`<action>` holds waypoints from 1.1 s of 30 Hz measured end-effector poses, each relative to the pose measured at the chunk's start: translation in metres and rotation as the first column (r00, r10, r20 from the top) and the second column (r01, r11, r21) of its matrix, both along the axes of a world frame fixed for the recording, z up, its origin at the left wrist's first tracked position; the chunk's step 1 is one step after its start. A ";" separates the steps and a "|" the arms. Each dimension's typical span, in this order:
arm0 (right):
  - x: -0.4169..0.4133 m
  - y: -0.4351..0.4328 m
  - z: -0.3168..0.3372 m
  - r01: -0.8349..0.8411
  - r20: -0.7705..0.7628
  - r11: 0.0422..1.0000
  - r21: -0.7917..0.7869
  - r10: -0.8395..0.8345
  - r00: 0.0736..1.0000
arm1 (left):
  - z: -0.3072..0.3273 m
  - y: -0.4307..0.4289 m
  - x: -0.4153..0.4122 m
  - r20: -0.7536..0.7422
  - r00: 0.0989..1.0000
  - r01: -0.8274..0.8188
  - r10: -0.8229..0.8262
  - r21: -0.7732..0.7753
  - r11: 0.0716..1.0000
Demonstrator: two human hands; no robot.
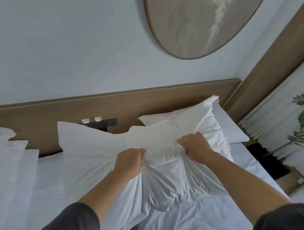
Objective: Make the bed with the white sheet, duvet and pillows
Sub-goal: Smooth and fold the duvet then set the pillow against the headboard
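I hold a white pillow [96, 147] up over the bed, its case bunched where I grip it. My left hand [129, 161] is clenched on the fabric near the middle, and my right hand [195, 147] is clenched on it a little higher and to the right. The lower part of the case hangs down in folds over the white sheet [221, 224]. Behind it a second white pillow [200, 117] leans against the wooden headboard [41, 119]. At the far left lies more white bedding [4, 160], possibly the duvet or another pillow.
A switch panel [99, 122] is set in the headboard. A round framed picture [196, 24] hangs on the wall above. To the right stand a wooden column [274, 56] and a leaf-print curtain [288, 122], with a dark gap beside the bed [268, 161].
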State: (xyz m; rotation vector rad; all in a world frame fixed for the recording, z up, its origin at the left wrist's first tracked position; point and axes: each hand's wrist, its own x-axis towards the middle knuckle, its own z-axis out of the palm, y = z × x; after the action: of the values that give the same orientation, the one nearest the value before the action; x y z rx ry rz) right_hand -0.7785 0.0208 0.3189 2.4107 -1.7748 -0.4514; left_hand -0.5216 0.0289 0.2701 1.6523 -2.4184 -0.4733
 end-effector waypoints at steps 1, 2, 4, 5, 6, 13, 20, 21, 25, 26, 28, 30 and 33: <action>-0.014 -0.014 -0.001 0.034 -0.005 0.999 0.000 -0.034 0.999 | -0.002 -0.019 -0.014 -0.006 1.000 0.029 -0.029 0.003 1.000; -0.029 -0.029 0.000 0.065 -0.014 0.998 0.006 -0.065 0.998 | -0.003 -0.039 -0.029 -0.011 0.998 0.059 -0.059 0.013 0.998; -0.056 -0.062 0.003 0.114 -0.047 0.993 0.020 -0.113 0.992 | -0.003 -0.083 -0.059 -0.033 0.995 0.101 -0.099 0.051 0.994; -0.070 -0.081 0.005 0.136 -0.077 0.990 0.022 -0.134 0.988 | -0.003 -0.107 -0.076 -0.063 0.992 0.112 -0.107 0.077 0.991; -0.085 -0.101 0.009 0.161 -0.115 0.987 0.022 -0.158 0.981 | -0.002 -0.130 -0.093 -0.099 0.989 0.121 -0.110 0.106 0.987; -0.199 -0.229 0.045 0.441 -0.124 0.884 -0.154 -0.460 0.879 | 0.029 -0.274 -0.237 -0.316 0.936 0.210 -0.153 0.155 0.965; -0.267 -0.308 -0.036 0.893 0.469 0.450 -0.023 -0.784 0.407 | -0.030 -0.389 -0.357 -0.209 0.946 0.303 -0.248 0.299 0.905; -0.267 -0.310 -0.071 0.909 0.489 0.406 0.090 -0.814 0.315 | -0.057 -0.400 -0.362 -0.090 0.950 0.311 -0.298 0.322 0.894; -0.240 -0.307 -0.224 0.873 0.402 0.293 0.390 -0.907 0.125 | -0.183 -0.424 -0.340 0.236 0.828 0.438 -0.508 0.295 0.849; -0.233 -0.309 -0.250 0.882 0.419 0.266 0.388 -0.904 0.088 | -0.203 -0.431 -0.336 0.262 0.818 0.458 -0.513 0.244 0.855; -0.228 -0.315 -0.283 0.909 0.458 0.245 0.337 -0.886 0.069 | -0.229 -0.444 -0.338 0.279 0.815 0.481 -0.507 0.162 0.862; -0.230 -0.318 -0.300 0.916 0.470 0.238 0.324 -0.880 0.063 | -0.246 -0.450 -0.341 0.303 0.801 0.500 -0.516 0.135 0.856; -0.233 -0.307 -0.311 0.918 0.491 0.207 0.337 -0.871 0.016 | -0.262 -0.447 -0.337 0.292 0.806 0.514 -0.516 0.087 0.853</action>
State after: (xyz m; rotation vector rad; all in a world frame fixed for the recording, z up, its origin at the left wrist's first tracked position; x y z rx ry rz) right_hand -1.0120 -0.2864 0.0083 0.8795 -3.4123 0.4637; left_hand -0.8584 -0.4182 0.0076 1.1036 -3.1109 -0.3011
